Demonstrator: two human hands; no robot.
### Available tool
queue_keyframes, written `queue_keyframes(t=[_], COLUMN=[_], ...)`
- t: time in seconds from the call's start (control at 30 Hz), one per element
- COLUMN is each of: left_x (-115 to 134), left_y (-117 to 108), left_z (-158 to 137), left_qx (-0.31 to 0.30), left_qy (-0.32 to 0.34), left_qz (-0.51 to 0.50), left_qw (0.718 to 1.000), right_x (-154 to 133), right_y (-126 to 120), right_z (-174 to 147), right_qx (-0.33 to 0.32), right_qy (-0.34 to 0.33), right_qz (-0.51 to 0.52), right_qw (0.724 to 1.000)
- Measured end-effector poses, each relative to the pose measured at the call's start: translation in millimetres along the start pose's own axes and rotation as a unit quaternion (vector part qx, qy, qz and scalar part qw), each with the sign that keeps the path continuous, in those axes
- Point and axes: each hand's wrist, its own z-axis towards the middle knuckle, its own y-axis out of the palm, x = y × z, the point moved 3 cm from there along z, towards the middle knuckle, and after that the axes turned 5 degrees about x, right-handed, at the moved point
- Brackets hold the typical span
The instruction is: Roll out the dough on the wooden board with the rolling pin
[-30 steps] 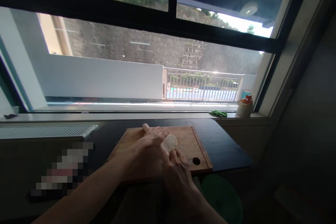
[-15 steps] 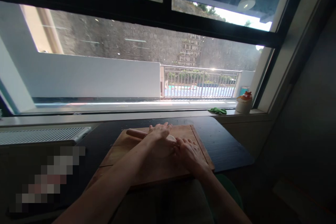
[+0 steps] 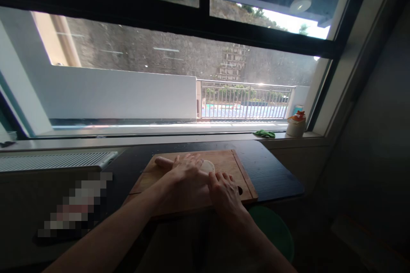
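A wooden rolling pin (image 3: 164, 162) lies slantwise on a wooden cutting board (image 3: 238, 170), its left end sticking out past my hand. My left hand (image 3: 187, 167) rests palm down across the pin, fingers stretched forward. A pale, flat round of dough (image 3: 208, 166) shows just beyond the pin, between my hands; its near part is hidden. My right hand (image 3: 224, 187) has bent fingers at the near right edge of the dough, where the pin's line runs into it. The pin's right end is hidden there.
The board sits on a dark table (image 3: 275, 175) against a windowsill. On the sill are a green cloth (image 3: 264, 134) and a white container with an orange top (image 3: 296, 124). A radiator (image 3: 60, 161) stands at left; a green round stool or tub (image 3: 273, 230) is below right.
Both hands have shifted a little left and nearer to me, the pin moving left over the board. More of the dough and the board's handle hole now show. The view has shifted slightly.
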Motion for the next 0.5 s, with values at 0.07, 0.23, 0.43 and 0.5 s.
queue_keyframes(t=[0.07, 0.23, 0.43, 0.5], left_x=[-2.6, 4.8, 18.2, 18.7], left_y=[5.8, 2.2, -11.1, -10.2], left_z=[0.0, 9.3, 28.4, 31.0], left_qx=[-0.027, -0.041, -0.009, -0.003], left_qy=[0.004, -0.026, -0.047, -0.049], left_qz=[0.005, -0.011, -0.028, -0.028], left_qw=[1.000, 0.999, 0.998, 0.998], right_x=[0.2, 8.8, 20.6, 21.3], right_y=[-1.9, -9.8, -9.8, -7.2], right_z=[0.8, 9.7, 22.2, 22.2], right_qx=[-0.006, -0.041, -0.050, -0.042], right_qy=[-0.004, -0.002, 0.025, 0.025], right_qz=[0.001, 0.033, 0.028, 0.016], right_qw=[1.000, 0.999, 0.998, 0.999])
